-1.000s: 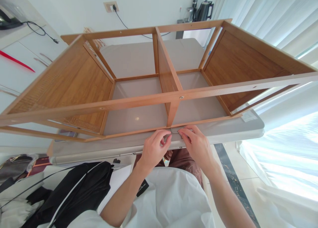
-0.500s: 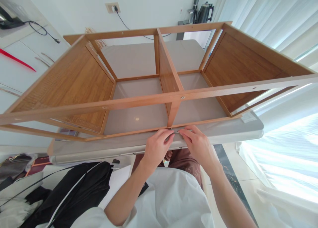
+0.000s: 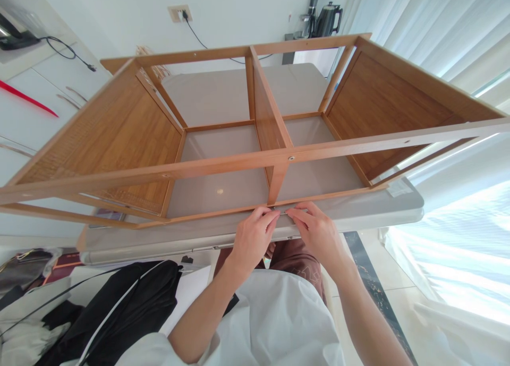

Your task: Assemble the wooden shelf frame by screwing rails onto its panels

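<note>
A wooden frame (image 3: 223, 163) with side panels and a middle divider (image 3: 272, 103) stands on a light grey table (image 3: 223, 188). Low at its near side, by the foot of the divider's front post, my left hand (image 3: 253, 238) pinches one end of a thin metal rod (image 3: 283, 213). On the other end, the fingertips of my right hand (image 3: 316, 230) are closed in a pinch. Only a short stretch of the rod shows between the two hands, so its exact kind cannot be made out. A screw head (image 3: 291, 158) sits in the upper front rail above.
Black cloth (image 3: 147, 307) and white cloth lie at the lower left. A dark kettle (image 3: 329, 20) stands at the back right, near white curtains (image 3: 430, 31). A cord hangs from a wall socket (image 3: 180, 13) behind the frame. White cabinets are on the left.
Almost nothing differs. Both hands keep their pinch on the thin metal rod, and the left hand's fingers have shifted very slightly. The view has moved a touch.
</note>
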Motion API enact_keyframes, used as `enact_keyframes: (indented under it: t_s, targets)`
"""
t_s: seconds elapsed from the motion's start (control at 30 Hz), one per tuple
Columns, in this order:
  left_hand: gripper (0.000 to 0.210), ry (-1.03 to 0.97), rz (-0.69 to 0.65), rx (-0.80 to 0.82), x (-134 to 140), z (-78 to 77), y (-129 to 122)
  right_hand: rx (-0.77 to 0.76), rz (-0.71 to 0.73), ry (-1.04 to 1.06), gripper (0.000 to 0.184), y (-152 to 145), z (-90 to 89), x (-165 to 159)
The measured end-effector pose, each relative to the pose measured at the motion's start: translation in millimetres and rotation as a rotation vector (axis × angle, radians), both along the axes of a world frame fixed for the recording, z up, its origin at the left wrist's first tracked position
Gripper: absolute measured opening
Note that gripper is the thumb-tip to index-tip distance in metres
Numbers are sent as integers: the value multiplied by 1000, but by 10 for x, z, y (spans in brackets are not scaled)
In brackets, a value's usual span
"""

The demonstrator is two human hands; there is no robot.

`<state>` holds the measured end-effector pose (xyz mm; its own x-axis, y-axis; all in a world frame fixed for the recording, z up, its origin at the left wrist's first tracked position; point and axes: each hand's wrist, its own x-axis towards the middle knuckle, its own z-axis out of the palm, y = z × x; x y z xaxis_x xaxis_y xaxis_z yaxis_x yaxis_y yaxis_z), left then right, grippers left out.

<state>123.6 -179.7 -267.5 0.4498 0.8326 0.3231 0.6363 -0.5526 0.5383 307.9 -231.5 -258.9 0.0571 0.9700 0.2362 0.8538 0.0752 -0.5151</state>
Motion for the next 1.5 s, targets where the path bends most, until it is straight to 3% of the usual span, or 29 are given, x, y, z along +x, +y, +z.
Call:
enact_keyframes:
  t_s: [0.33,0.47,0.63,0.73,0.87,1.03,1.2,1.33,1.5]
  targets:
    - [17,153,-7,112,7,-8,-36,-3,-15,-85,26,-14,-13,-89]
    - [18,28,-18,96,-18,-53,-25,-7,-3,-69,26,32,10,-155]
    - [17,-173,-143,9,-200,-60,38,-32,20,-71,25,60,31,-172]
    - [16,-219,-132,118,-361,-21,122,-42,32,-84,26,57,45,-171]
    - [17,-141,-65,282,-460,50,283,-30,32,-89,27,62,55,-179]
    - [15,57,-103,273,-376,72,414,-23,29,-68,28,59,52,-182]
    - [13,73,-100,284,-351,61,399,-38,42,-64,28,-33,50,-192]
    - [19,-79,-129,289,-387,88,351,-15,49,127,27,-138,84,-222]
    - [20,-370,-174,131,-340,116,123,-29,-93,666,15,-208,110,-362]
